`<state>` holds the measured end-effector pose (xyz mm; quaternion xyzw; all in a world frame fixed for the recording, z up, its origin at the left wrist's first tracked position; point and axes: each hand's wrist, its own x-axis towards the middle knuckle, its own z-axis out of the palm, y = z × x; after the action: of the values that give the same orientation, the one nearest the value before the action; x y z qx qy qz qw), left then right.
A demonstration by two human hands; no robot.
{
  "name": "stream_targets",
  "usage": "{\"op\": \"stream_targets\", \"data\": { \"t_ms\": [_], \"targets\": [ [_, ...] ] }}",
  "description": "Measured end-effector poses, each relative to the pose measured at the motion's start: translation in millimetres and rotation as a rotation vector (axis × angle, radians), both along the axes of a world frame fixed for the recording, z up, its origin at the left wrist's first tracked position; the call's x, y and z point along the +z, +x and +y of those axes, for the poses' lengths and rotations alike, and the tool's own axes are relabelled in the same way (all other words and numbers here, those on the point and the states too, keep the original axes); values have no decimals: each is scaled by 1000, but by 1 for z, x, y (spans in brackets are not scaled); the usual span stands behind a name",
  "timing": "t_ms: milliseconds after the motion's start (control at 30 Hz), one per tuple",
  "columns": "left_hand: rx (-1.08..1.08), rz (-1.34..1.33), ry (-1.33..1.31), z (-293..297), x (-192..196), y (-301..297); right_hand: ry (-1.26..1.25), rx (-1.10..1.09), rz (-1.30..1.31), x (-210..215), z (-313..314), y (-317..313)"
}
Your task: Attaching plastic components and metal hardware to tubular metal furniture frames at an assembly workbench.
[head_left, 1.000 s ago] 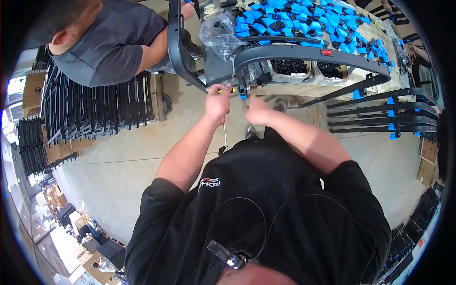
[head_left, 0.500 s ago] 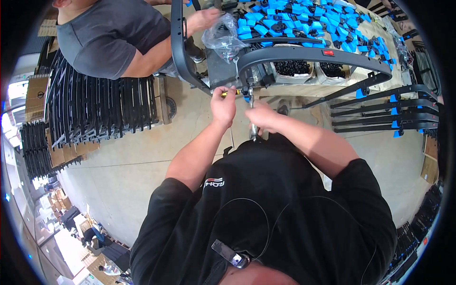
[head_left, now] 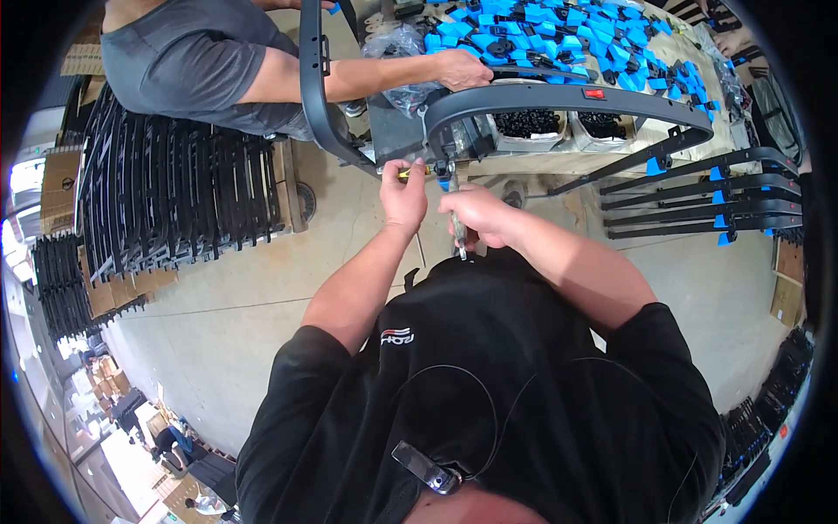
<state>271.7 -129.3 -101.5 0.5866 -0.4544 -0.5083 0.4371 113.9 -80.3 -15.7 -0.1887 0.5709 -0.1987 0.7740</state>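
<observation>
Smooth grey concrete floor (head_left: 262, 288) fills the room, and long rows of black curved frames (head_left: 166, 196) stand stacked on it at the left, on flat cardboard. More black bars with blue caps (head_left: 698, 196) lie at the right. Up ahead is a work table (head_left: 524, 162) heaped with small blue plastic parts (head_left: 559, 31), with open boxes of little black pieces (head_left: 532, 122) near its front edge.

A big black curved frame (head_left: 567, 98) rests across the front of the table. The left hand (head_left: 403, 194) is closed around a small tool with a yellow handle (head_left: 410, 173), and its tip meets the end of the curved frame. The right hand (head_left: 476, 214) is just beside it, fingers wrapped around a thin metal tool (head_left: 457, 229) that points down. Both hands sit close together below the table edge.

Another person in a grey shirt (head_left: 196, 57) stands at the left of the table. That person's hand (head_left: 463, 68) rests on a clear plastic bag (head_left: 397, 44) among the blue parts.
</observation>
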Motion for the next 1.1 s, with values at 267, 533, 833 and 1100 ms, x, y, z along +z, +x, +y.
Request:
{"op": "stream_targets", "data": {
  "t_ms": [267,533,833,1100],
  "targets": [
    [32,-17,93,-2,1,2,-119,188,328,-1,1,15],
    [-27,-50,301,-11,23,-4,-558,414,898,-40,5,12],
    [-13,36,339,-8,30,-3,-147,166,176,-17,8,2],
    [-48,56,486,-8,44,2,-604,433,742,-50,29,6]
  ]
}}
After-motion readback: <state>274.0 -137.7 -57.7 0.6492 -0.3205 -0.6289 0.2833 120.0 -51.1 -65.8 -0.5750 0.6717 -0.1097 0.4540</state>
